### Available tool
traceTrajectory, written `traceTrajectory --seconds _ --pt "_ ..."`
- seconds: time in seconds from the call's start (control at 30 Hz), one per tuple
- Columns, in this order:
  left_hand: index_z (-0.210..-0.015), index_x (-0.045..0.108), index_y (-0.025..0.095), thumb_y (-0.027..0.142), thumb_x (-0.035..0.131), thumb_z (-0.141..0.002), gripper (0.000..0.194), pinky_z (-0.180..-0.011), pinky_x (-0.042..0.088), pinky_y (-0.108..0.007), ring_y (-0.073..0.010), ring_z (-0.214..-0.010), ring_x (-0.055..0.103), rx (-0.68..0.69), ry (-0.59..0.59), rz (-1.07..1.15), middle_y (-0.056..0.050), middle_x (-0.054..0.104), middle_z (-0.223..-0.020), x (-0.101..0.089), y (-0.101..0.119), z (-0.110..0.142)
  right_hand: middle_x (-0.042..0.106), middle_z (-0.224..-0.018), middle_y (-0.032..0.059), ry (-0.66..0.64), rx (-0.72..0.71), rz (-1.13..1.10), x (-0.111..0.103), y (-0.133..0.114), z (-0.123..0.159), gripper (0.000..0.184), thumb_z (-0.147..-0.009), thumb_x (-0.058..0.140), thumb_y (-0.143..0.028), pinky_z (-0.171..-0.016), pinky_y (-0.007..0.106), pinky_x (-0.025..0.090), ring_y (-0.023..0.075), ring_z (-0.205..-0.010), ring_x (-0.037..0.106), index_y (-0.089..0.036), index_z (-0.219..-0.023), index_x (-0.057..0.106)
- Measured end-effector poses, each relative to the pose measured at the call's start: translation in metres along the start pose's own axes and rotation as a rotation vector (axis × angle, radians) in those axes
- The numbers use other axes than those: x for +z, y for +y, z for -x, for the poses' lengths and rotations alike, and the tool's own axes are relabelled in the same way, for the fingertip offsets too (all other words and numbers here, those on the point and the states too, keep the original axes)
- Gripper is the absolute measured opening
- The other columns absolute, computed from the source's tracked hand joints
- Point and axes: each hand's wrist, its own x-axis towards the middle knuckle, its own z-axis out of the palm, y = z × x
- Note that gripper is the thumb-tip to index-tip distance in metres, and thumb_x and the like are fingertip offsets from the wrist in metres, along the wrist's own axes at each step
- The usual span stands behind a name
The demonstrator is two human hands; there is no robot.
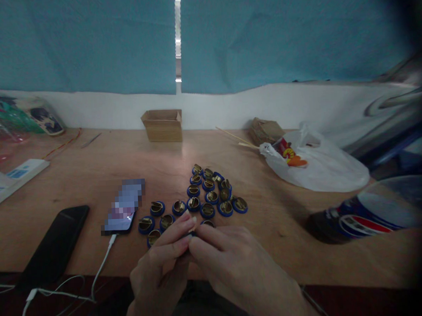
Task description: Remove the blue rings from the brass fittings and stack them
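Observation:
Both hands meet at the near edge of the wooden table. My left hand and my right hand pinch together on one small dark part, mostly hidden by the fingertips. Just beyond the fingers lies a cluster of several round blue pieces with brass-coloured centres, spread across the table's middle. More of them sit beside my left fingers.
A phone with a lit screen on a white cable lies left of the pieces, a dark phone further left. A small cardboard box stands at the back. A white plastic bag and a bottle are on the right.

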Motion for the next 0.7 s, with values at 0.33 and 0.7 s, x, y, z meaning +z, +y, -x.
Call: traceTrajectory --seconds 0.33,0.7 --pt "-0.115 0.063 0.024 -0.014 0.063 -0.072 0.058 -0.101 0.055 -0.028 -0.0182 -0.118 0.063 -0.068 0.002 0.004 0.002 0.065 -0.132 0.001 -0.004 0.008 0.060 -0.067 -0.0009 0.072 -0.054 0.087 -0.001 0.001 0.001 0.024 -0.096 0.041 -0.009 -0.051 0.030 0.032 0.0145 -0.055 0.051 -0.019 -0.081 0.057" --pt "-0.113 0.064 0.025 -0.014 0.061 -0.072 0.057 -0.100 0.054 -0.028 -0.0170 -0.115 0.065 -0.089 -0.055 0.024 0.001 0.069 -0.126 0.000 -0.001 -0.004 0.061 -0.067 0.0013 0.064 -0.051 0.064 -0.002 0.004 0.005 0.030 -0.098 0.034 -0.010 -0.055 0.031 0.039 0.0158 -0.055 0.052 -0.018 -0.081 0.056"
